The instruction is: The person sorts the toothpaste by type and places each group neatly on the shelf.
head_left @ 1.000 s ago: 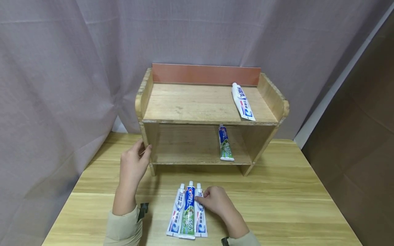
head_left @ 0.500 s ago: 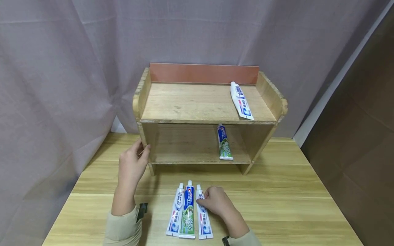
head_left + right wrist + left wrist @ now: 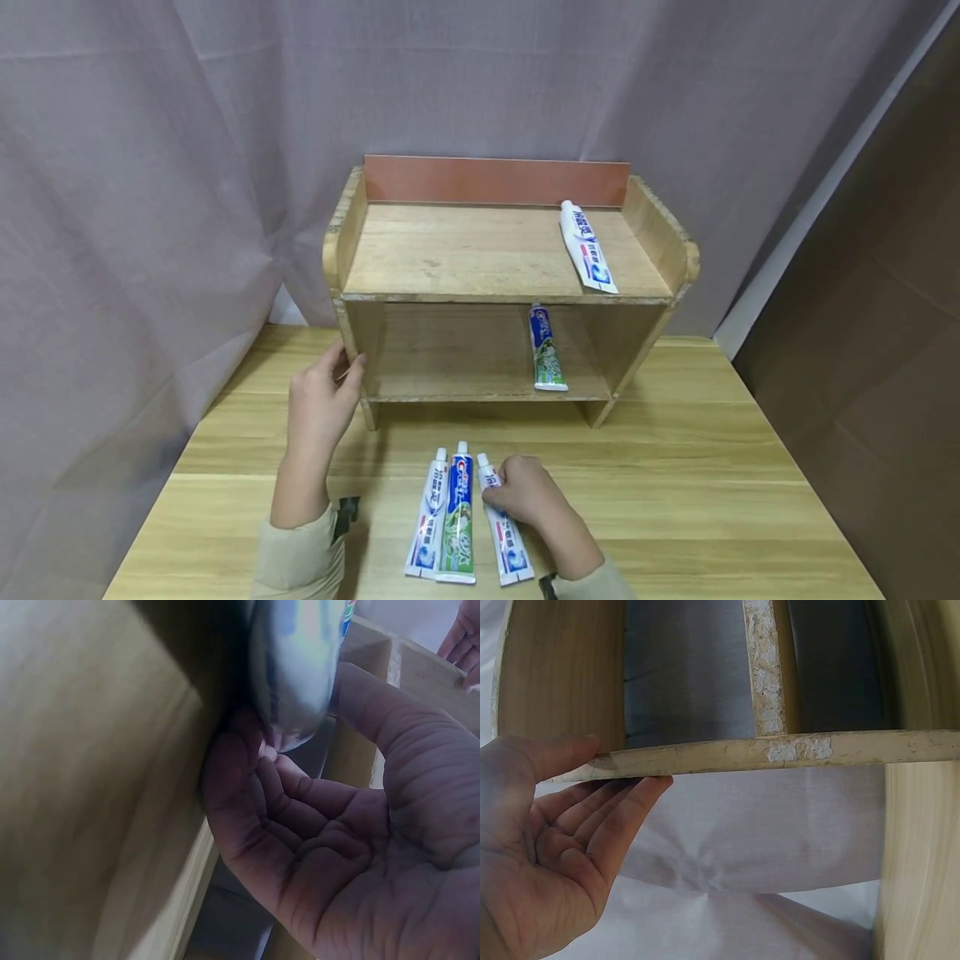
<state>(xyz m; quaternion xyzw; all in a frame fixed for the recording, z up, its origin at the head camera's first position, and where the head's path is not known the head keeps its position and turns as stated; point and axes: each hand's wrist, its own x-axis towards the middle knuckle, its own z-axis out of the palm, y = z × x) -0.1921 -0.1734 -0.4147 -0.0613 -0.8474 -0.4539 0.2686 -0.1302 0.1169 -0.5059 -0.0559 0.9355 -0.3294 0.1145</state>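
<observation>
A white toothpaste tube point(image 3: 507, 546) lies at a slant on the table in the head view. My right hand point(image 3: 531, 493) pinches it near the cap end; the right wrist view has the thumb on one side of the tube point(image 3: 296, 667) and curled fingers on the other. To its left lie a blue-and-green toothpaste tube point(image 3: 459, 525) and another white toothpaste tube point(image 3: 428, 521), overlapping slightly. My left hand point(image 3: 318, 408) grips the left side panel of a small wooden shelf point(image 3: 435, 398). In the left wrist view, thumb and fingers take either face of that panel point(image 3: 720, 756).
On the shelf's upper board rests a white toothpaste tube point(image 3: 588, 247), toward the right. A blue-and-green tube point(image 3: 547, 350) lies on the lower board beneath it. Grey curtain point(image 3: 480, 75) hangs behind, and a brown panel point(image 3: 862, 275) borders the wooden table point(image 3: 697, 483) on the right.
My right hand has drawn the right-hand white toothpaste tube away from the blue-and-green one, its bottom end swinging right. The left hand has kept its grip on the shelf.
</observation>
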